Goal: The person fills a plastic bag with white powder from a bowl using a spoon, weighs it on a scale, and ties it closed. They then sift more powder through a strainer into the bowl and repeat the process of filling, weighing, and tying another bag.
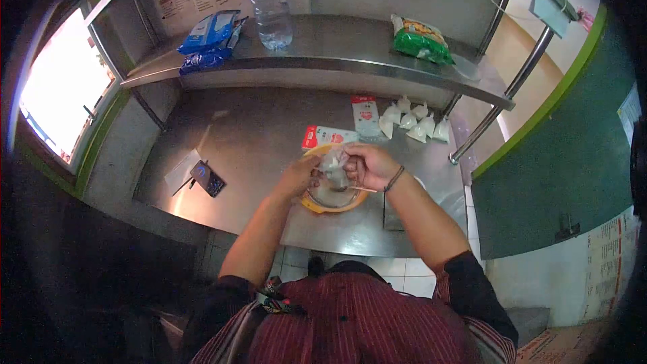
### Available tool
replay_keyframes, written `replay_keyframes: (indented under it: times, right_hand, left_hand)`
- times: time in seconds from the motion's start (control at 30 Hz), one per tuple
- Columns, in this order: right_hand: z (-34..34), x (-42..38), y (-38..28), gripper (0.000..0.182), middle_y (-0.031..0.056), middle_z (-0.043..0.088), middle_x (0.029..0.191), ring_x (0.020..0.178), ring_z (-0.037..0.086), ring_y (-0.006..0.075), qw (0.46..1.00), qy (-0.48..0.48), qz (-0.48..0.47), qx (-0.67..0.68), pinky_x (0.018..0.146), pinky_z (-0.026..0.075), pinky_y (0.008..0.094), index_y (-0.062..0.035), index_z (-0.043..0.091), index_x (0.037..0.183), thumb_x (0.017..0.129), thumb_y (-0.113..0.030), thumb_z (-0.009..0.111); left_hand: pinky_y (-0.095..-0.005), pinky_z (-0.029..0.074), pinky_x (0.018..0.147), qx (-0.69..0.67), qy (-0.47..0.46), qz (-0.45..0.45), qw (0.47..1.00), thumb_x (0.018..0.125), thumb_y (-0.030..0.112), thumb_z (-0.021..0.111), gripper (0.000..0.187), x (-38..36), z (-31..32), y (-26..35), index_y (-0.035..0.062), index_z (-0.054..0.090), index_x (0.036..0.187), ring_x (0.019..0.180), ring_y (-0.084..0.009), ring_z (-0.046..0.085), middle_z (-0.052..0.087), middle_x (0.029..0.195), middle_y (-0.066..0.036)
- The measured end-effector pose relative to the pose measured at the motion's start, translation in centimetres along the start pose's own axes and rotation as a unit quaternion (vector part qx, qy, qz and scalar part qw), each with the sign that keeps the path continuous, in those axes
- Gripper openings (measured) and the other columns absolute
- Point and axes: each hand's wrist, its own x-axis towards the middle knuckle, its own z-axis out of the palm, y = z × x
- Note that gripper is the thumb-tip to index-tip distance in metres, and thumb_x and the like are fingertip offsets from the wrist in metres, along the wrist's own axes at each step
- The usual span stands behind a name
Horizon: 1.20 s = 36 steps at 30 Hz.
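My left hand (306,175) and my right hand (369,166) meet above a yellow-rimmed bowl (328,209). Between them is a small clear plastic bag (335,167), its top pinched by the fingers of both hands. Whether the bag has anything in it is hard to make out. A thin, light-coloured handle (364,189) juts out below my right hand, and its other end is hidden. Behind the bowl lie a red-and-white packet (330,136) and a second red-and-white packet (365,113). Several knotted bags of white powder (419,132) stand at the back right.
A dark phone-like device (207,178) and a paper sheet (180,172) lie on the steel table (236,135) at left. A flat square object (393,216) is partly under my right arm. The shelf (323,62) above holds blue packets (207,37), a water bottle (271,17) and a green packet (422,42).
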Motion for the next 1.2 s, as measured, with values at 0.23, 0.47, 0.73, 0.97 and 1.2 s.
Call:
replay_keyframes:
  times: [0.23, 0.47, 0.73, 0.97, 1.2]
  right_hand:
    - [-1.4, 0.4, -1.6, 0.012, -0.0008, 0.062, 0.079, 0.065, 0.055, 0.0086, 0.997, -0.04, 0.018, -0.061, 0.057, 0.045, 0.0259, -0.0087, 0.061, 0.096, 0.099, -0.021, 0.059]
    - [-4.2, 0.7, -1.1, 0.014, 0.0013, 0.067, 0.083, 0.067, 0.065, 0.01, 0.996, -0.052, -0.001, -0.078, 0.06, 0.055, 0.024, -0.0054, 0.062, 0.105, 0.1, -0.017, 0.058]
    - [-3.5, -1.7, -1.7, 0.017, 0.0092, 0.071, 0.079, 0.07, 0.07, 0.0192, 0.871, 0.083, -0.046, -0.483, 0.06, 0.056, 0.0319, -0.0009, 0.068, 0.091, 0.091, -0.018, 0.067]
    - [0.0, -4.2, -1.3, 0.023, 0.0249, 0.069, 0.093, 0.086, 0.068, 0.0415, 0.557, 0.153, -0.202, -0.791, 0.079, 0.054, 0.0514, 0.0009, 0.067, 0.091, 0.084, -0.017, 0.056]
    - [0.9, -4.9, -3.2, 0.019, 0.0171, 0.068, 0.075, 0.071, 0.069, 0.0296, 0.635, 0.061, -0.191, -0.746, 0.071, 0.056, 0.0421, 0.0009, 0.06, 0.098, 0.087, -0.015, 0.06]
  left_hand:
    - [-0.0222, 0.055, 0.063, -0.159, -0.115, -0.009, 0.981, 0.104, 0.027, 0.048, 0.034, 0.6, 0.9, 0.1, 0.0019, 0.055, 0.126, 0.076, -0.0114, 0.066, 0.067, 0.096, -0.005]
    - [-0.024, 0.056, 0.069, -0.084, -0.099, 0.023, 0.991, 0.096, 0.009, 0.062, 0.018, -0.8, 2.0, 0.7, 0.0029, 0.062, 0.113, 0.078, -0.0113, 0.066, 0.068, 0.098, -0.005]
    - [-0.0344, 0.053, 0.067, 0.33, 0.123, 0.155, 0.923, 0.087, 0.013, 0.064, 0.016, -2.0, 4.4, 2.2, 0.0002, 0.068, 0.095, 0.074, -0.024, 0.069, 0.069, 0.078, -0.015]
    - [-0.0349, 0.051, 0.062, 0.476, 0.176, 0.268, 0.819, 0.084, 0.012, 0.061, 0.019, -3.9, 6.8, 2.7, 0.0012, 0.067, 0.099, 0.059, -0.0244, 0.062, 0.066, 0.074, -0.017]
    - [-0.0409, 0.052, 0.065, 0.424, 0.179, 0.283, 0.842, 0.083, 0.015, 0.064, 0.024, -4.0, 6.6, 1.8, 0.0024, 0.066, 0.103, 0.07, -0.0298, 0.067, 0.068, 0.079, -0.016]
